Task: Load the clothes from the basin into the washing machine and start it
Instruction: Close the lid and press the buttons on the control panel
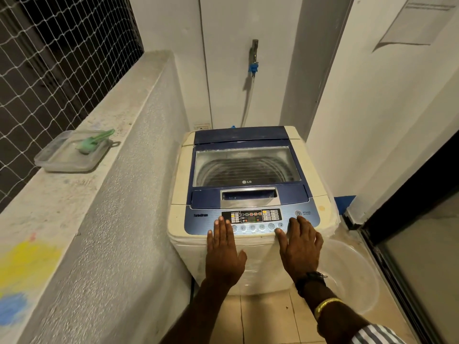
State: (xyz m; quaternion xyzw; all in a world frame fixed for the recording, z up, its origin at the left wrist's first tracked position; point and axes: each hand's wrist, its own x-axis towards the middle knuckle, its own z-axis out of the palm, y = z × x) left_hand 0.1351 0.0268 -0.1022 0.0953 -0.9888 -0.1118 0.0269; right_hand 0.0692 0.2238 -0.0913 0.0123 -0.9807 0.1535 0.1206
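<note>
Neither grip is closed on anything. The left hand (223,252) and the right hand (300,247) both lie flat with fingers straight over the front edge of the washing machine (178,184). Their fingertips reach onto its control panel (250,217). The right hand's fingertips sit just below the power button (298,213), by the right end of the button row, and the left hand's touch the panel's left part. Whether any finger is actually pressing a button cannot be told.

Small lights glow on the panel, so the machine appears to be powered on. Behind the panel the lid (244,165) is shut. The drum under its window is dim, and no clothes can be made out for certain.

The basin (352,276) stands on the floor just right of the machine and looks empty. Loading therefore seems done, and what remains is probably choosing the cycle and pressing start.
</note>
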